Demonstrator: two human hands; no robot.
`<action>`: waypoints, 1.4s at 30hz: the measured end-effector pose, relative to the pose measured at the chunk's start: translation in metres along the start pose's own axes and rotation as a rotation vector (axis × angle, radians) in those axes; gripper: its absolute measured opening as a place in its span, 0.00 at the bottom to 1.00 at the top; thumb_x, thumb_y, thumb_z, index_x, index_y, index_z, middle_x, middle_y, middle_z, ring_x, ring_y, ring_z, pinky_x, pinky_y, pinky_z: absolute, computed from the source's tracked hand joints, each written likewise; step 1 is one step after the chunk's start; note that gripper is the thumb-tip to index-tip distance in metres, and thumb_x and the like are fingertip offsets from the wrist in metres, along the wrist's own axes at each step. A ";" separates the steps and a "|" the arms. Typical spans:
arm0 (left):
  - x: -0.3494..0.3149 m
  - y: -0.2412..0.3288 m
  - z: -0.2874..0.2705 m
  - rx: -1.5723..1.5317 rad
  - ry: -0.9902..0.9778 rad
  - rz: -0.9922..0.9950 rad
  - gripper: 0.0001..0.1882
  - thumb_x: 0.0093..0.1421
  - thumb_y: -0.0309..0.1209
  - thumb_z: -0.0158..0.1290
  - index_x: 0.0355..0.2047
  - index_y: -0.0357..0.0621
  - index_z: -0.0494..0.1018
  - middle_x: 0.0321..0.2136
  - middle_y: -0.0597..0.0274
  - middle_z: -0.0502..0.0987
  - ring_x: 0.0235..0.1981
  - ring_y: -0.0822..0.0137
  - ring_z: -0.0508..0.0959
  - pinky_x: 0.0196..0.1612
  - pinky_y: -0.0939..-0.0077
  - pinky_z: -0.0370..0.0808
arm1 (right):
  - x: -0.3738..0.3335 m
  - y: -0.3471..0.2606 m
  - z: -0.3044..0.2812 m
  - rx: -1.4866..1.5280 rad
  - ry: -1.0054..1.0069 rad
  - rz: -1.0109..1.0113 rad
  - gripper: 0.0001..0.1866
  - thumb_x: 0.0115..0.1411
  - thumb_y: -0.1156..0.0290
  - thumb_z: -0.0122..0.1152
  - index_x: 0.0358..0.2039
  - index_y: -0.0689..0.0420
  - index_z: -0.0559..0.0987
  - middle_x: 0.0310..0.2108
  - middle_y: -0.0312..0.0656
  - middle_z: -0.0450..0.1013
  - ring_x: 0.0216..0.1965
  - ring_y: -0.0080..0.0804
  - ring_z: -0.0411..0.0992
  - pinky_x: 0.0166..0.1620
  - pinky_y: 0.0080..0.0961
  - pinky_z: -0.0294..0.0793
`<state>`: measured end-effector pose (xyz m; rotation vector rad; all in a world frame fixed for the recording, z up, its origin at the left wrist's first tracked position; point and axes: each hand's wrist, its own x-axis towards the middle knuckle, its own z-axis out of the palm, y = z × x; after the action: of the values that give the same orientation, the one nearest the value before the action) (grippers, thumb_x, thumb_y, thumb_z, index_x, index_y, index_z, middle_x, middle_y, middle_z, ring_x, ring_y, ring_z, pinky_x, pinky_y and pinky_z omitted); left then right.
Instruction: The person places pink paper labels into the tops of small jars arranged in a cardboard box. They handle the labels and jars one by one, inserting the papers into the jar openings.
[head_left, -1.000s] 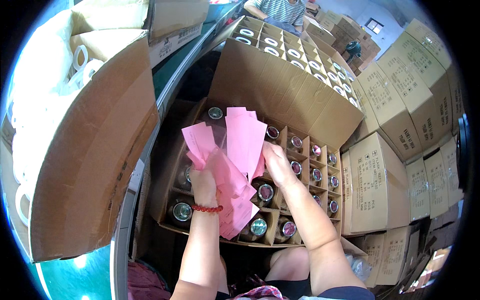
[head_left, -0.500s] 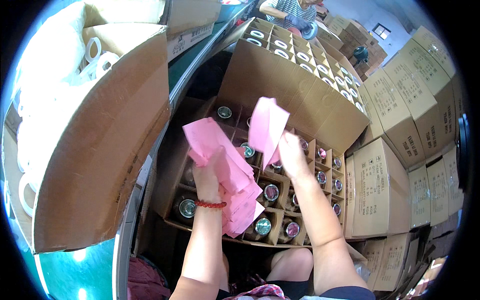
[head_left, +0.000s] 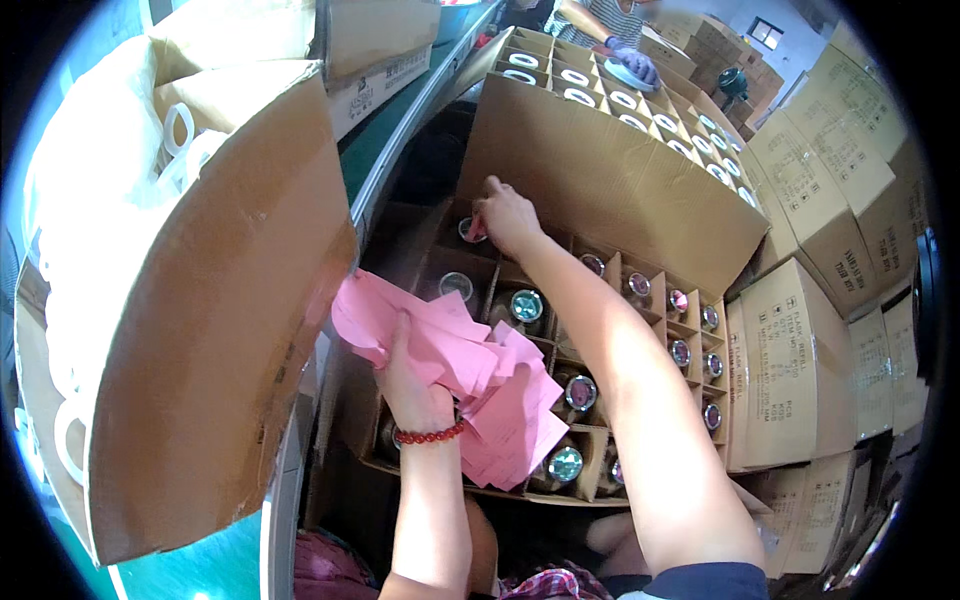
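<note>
My left hand [head_left: 408, 388], with a red bead bracelet at its wrist, is closed on a fanned bunch of pink paper sheets [head_left: 512, 405] over the near left of an open carton [head_left: 610, 195]. Reaching to the far left cell, my right hand [head_left: 512, 222] pinches a pink slip [head_left: 478, 226] at the round mouth of a glass flask liner. Cardboard dividers part the carton into cells, where shiny round mouths of flask liners [head_left: 526, 305] show. Pink paper shows in the mouth of one liner [head_left: 678, 301] on the right. The sheets and my arms hide several cells.
At left stands a big open box [head_left: 220, 330] with white plastic rings. Beyond the carton's raised flap, another divided carton [head_left: 640, 112] holds white rings; a gloved hand [head_left: 632, 62] of another person is over it. Closed cartons [head_left: 795, 370] are stacked at right.
My right hand has moved from the carton's middle to its far left cell, with a pink slip. My left hand stays on the bunch of sheets. The view has shifted slightly.
</note>
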<state>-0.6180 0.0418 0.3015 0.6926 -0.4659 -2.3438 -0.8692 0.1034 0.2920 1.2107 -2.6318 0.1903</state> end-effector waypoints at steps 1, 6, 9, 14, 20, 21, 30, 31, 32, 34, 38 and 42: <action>-0.003 -0.003 0.002 0.034 -0.011 0.019 0.29 0.56 0.25 0.58 0.56 0.38 0.61 0.50 0.58 0.69 0.50 0.64 0.70 0.53 0.66 0.69 | 0.006 -0.002 0.010 -0.004 -0.013 0.002 0.07 0.47 0.67 0.62 0.29 0.52 0.80 0.34 0.47 0.72 0.38 0.46 0.73 0.40 0.39 0.74; 0.005 -0.010 -0.001 0.041 0.037 -0.020 0.25 0.58 0.34 0.56 0.54 0.42 0.65 0.47 0.60 0.71 0.48 0.62 0.72 0.52 0.64 0.70 | 0.021 -0.019 0.034 0.104 -0.169 0.127 0.12 0.48 0.66 0.62 0.32 0.55 0.74 0.34 0.46 0.76 0.38 0.47 0.75 0.45 0.39 0.70; 0.005 -0.007 0.000 0.014 0.036 -0.031 0.24 0.58 0.34 0.56 0.54 0.42 0.65 0.47 0.60 0.71 0.48 0.63 0.72 0.52 0.65 0.70 | 0.012 -0.005 0.028 0.189 -0.146 0.105 0.15 0.53 0.59 0.58 0.35 0.55 0.72 0.38 0.45 0.76 0.41 0.47 0.75 0.53 0.53 0.61; 0.002 -0.003 -0.002 0.014 0.078 -0.038 0.24 0.58 0.34 0.56 0.53 0.43 0.66 0.46 0.61 0.72 0.47 0.64 0.73 0.51 0.66 0.71 | -0.024 -0.009 0.021 0.090 -0.134 -0.054 0.23 0.58 0.48 0.52 0.44 0.53 0.73 0.40 0.44 0.76 0.55 0.46 0.66 0.60 0.68 0.38; -0.003 -0.015 0.006 -0.032 0.033 -0.101 0.22 0.60 0.33 0.54 0.54 0.43 0.66 0.47 0.61 0.72 0.48 0.65 0.72 0.53 0.69 0.69 | -0.028 0.010 0.047 0.104 -0.247 0.115 0.28 0.61 0.43 0.43 0.45 0.54 0.76 0.44 0.51 0.74 0.57 0.54 0.62 0.62 0.65 0.31; -0.003 -0.011 0.007 -0.065 0.055 -0.096 0.24 0.58 0.31 0.56 0.54 0.42 0.65 0.47 0.61 0.71 0.48 0.65 0.72 0.53 0.68 0.69 | -0.027 0.001 0.051 0.046 -0.258 0.130 0.29 0.61 0.43 0.42 0.45 0.55 0.77 0.45 0.53 0.74 0.57 0.55 0.62 0.62 0.65 0.31; 0.004 -0.016 -0.010 0.007 -0.049 -0.050 0.18 0.63 0.34 0.50 0.52 0.43 0.68 0.49 0.62 0.70 0.50 0.69 0.70 0.54 0.73 0.67 | -0.034 0.007 0.040 0.146 0.152 -0.053 0.20 0.55 0.57 0.59 0.45 0.53 0.74 0.45 0.48 0.72 0.54 0.43 0.65 0.60 0.58 0.48; 0.001 -0.009 -0.004 0.017 -0.019 -0.069 0.19 0.63 0.34 0.50 0.53 0.43 0.68 0.49 0.62 0.70 0.50 0.69 0.70 0.54 0.73 0.67 | -0.037 0.002 0.031 0.109 0.111 -0.049 0.21 0.55 0.56 0.59 0.46 0.53 0.74 0.45 0.47 0.72 0.54 0.43 0.65 0.61 0.58 0.47; -0.001 -0.006 -0.002 0.027 0.011 -0.086 0.19 0.63 0.34 0.51 0.53 0.43 0.67 0.49 0.63 0.71 0.50 0.69 0.71 0.54 0.72 0.67 | -0.039 -0.002 0.024 0.073 0.070 -0.047 0.23 0.55 0.55 0.58 0.48 0.52 0.73 0.45 0.46 0.72 0.54 0.42 0.64 0.61 0.58 0.47; 0.000 -0.011 0.001 0.041 0.021 -0.069 0.19 0.62 0.34 0.52 0.53 0.43 0.67 0.48 0.64 0.71 0.50 0.70 0.71 0.53 0.73 0.68 | -0.042 -0.009 0.013 0.063 -0.115 -0.026 0.28 0.58 0.47 0.52 0.53 0.51 0.70 0.47 0.44 0.73 0.57 0.43 0.62 0.62 0.61 0.42; -0.005 -0.021 0.011 0.036 -0.003 -0.094 0.21 0.61 0.33 0.53 0.53 0.43 0.67 0.48 0.64 0.71 0.50 0.69 0.71 0.53 0.72 0.69 | -0.042 0.008 0.052 -0.007 -0.145 0.029 0.33 0.62 0.39 0.38 0.54 0.51 0.69 0.50 0.46 0.72 0.60 0.46 0.60 0.62 0.62 0.38; -0.003 -0.015 0.009 -0.039 0.020 -0.037 0.27 0.56 0.23 0.57 0.55 0.37 0.63 0.50 0.58 0.70 0.49 0.66 0.72 0.52 0.71 0.70 | -0.023 -0.005 0.030 0.191 -0.289 0.146 0.28 0.62 0.43 0.43 0.51 0.50 0.73 0.48 0.51 0.72 0.54 0.51 0.65 0.61 0.55 0.49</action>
<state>-0.6284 0.0565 0.3021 0.7114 -0.4002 -2.3717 -0.8555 0.1102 0.2568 1.1812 -3.0157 0.3213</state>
